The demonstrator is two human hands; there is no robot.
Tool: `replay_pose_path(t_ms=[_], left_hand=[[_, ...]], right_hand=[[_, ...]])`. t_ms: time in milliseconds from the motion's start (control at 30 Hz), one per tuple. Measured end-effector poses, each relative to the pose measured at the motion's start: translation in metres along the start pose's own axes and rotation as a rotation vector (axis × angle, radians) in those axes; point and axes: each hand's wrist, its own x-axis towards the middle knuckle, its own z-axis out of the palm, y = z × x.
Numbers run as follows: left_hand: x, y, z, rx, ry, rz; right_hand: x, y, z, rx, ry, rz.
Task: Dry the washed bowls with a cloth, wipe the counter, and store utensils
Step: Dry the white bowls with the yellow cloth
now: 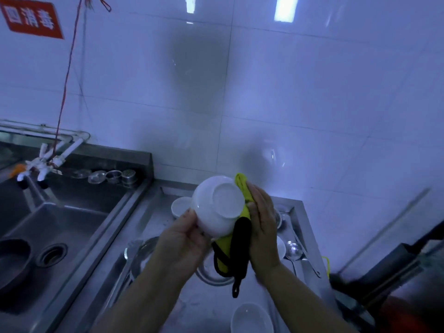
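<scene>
Left hand [185, 239] is gripping the upturned white bowl [217, 205] above the steel counter [153, 212] while right hand [262, 224] is pressing the yellow cloth [242, 188] flat-fingered against its side; risk: wet glaze slipping, bowl dropping onto dishes below.

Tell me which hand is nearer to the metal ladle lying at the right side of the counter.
Right. The right hand presses the yellow cloth against the bowl just left of the ladle; the left hand grips the bowl's far side, farther off.
</scene>
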Motion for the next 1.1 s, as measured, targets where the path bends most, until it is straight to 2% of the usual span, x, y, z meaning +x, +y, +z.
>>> replay_pose_path(t_ms=[100, 200, 267, 433, 500, 600, 767, 867, 933, 1100], left_hand=[[0.007, 0.014, -0.012, 0.173, -0.044, 0.053], [0.012, 0.024, -0.022, 0.381, -0.123, 0.079], [0.016, 0.025, -0.030, 0.550, -0.141, 0.105], [0.029, 0.009, -0.044, 0.820, -0.190, 0.233], [0.033, 0.001, -0.048, 0.870, -0.169, 0.257], [0.037, -0.008, -0.057, 0.961, -0.160, 0.295], [0.038, -0.027, -0.067, 1.104, -0.162, 0.230], [0.036, -0.048, -0.063, 1.044, -0.158, 0.158], [0.035, -0.066, -0.063, 1.100, -0.164, 0.122], [0.028, -0.124, -0.096, 1.612, -0.137, 0.048]], right_hand=[[0.010, 0.000, 0.004, 0.099, -0.070, 0.141], [0.021, 0.002, 0.009, 0.034, -0.132, 0.187], [0.026, 0.003, 0.013, -0.084, -0.179, 0.108], [0.028, 0.002, 0.026, -0.568, -0.398, -0.281], [0.027, 0.008, 0.030, -0.618, -0.465, -0.295], [0.026, 0.029, 0.024, -0.530, -0.513, -0.192], [0.011, 0.069, -0.012, -0.134, -0.405, 0.270], [-0.009, 0.094, -0.046, -0.172, -0.353, 0.415], [-0.022, 0.111, -0.072, -0.268, -0.314, 0.455], [-0.041, 0.134, -0.135, -0.323, -0.111, 0.584]])
